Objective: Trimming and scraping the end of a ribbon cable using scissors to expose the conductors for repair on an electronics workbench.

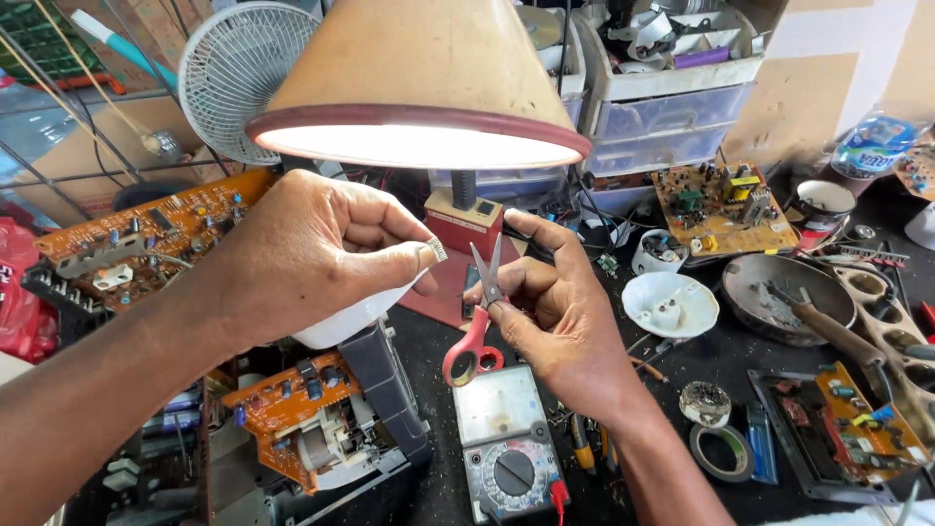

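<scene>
A lit desk lamp (pixel 419 88) hangs just above the fingers, its red base (pixel 466 222) standing right behind them. A white fan (pixel 234 73) sits up and left of the fingers, with plastic drawers (pixel 672 107) up and right. An orange circuit board (pixel 146 234) lies left of the fingers; another board (pixel 292 409) rests on a dark chassis below them. A multimeter (pixel 506 443) lies directly beneath the fingers. To their right sit a white bowl (pixel 670 304), a metal dish (pixel 779 297) and a yellowish board (pixel 726 206). Lower right of the fingers lie a tape roll (pixel 723 452) and a small orange board (pixel 862 414) in a tray.
</scene>
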